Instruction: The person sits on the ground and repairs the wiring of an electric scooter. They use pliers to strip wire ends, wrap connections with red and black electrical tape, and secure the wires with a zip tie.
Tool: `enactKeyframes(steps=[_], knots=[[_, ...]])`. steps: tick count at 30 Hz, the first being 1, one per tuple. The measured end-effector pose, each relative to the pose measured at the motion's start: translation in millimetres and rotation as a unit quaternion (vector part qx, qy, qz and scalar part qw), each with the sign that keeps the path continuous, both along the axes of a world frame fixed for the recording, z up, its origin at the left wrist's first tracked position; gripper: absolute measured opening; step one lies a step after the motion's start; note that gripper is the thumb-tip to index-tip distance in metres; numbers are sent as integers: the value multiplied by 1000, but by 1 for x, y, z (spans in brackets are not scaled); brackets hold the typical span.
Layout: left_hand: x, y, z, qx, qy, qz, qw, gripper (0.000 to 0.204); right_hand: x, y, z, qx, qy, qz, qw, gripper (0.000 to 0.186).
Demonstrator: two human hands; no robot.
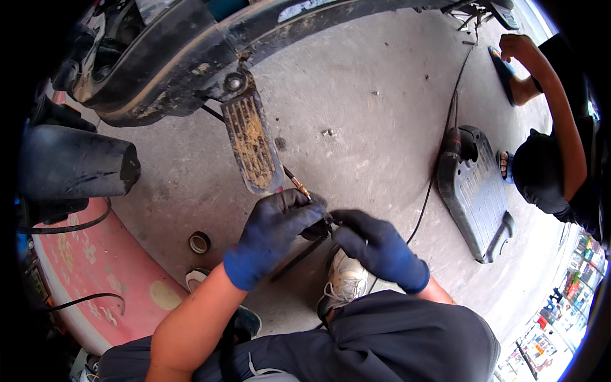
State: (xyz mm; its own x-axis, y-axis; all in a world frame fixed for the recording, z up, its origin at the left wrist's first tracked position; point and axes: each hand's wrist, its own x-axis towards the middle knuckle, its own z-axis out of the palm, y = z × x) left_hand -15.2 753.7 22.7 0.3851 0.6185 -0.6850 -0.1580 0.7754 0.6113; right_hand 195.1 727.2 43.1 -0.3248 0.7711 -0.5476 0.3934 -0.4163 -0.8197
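Note:
Both my hands wear blue gloves with dark fingers and meet in front of my knees. My left hand (270, 232) is closed round a black cable whose brass-coloured fitting (300, 184) sticks out past the thumb. Close beside it, my right hand (382, 245) has thumb and fingers pinched on a small dark piece by the cable's end; its exact kind is hidden by the gloves. Just beyond my left hand hangs a muddy ribbed footrest (254, 143), bolted to the black scooter body (159, 70).
A grey plastic floor panel (477, 197) lies on the right, with a red-and-black power tool (452, 143) and its cord beside it. Another person (547, 165) crouches there. At left are a pink panel (114, 274), a black tubular part (76, 160) and a tape roll (199, 242).

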Motion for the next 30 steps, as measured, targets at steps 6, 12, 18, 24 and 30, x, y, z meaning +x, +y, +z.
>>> enactKeyframes(steps=[6, 12, 18, 24, 30], knots=[[-1, 2, 7, 67, 45, -20, 996, 22, -3, 19, 0, -228, 188, -97, 950, 30], [1, 5, 9, 45, -6, -6, 999, 22, -6, 12, -10, -209, 216, -149, 942, 23], [3, 0, 4, 47, 9, 3, 999, 22, -1, 14, -15, -248, 235, -162, 926, 23], [7, -1, -2, 57, 71, 72, 993, 25, 36, 9, 19, -174, 82, 8, 981, 29], [16, 3, 9, -45, 49, 130, 989, 24, 32, -2, 16, -109, 33, -3, 994, 19]])
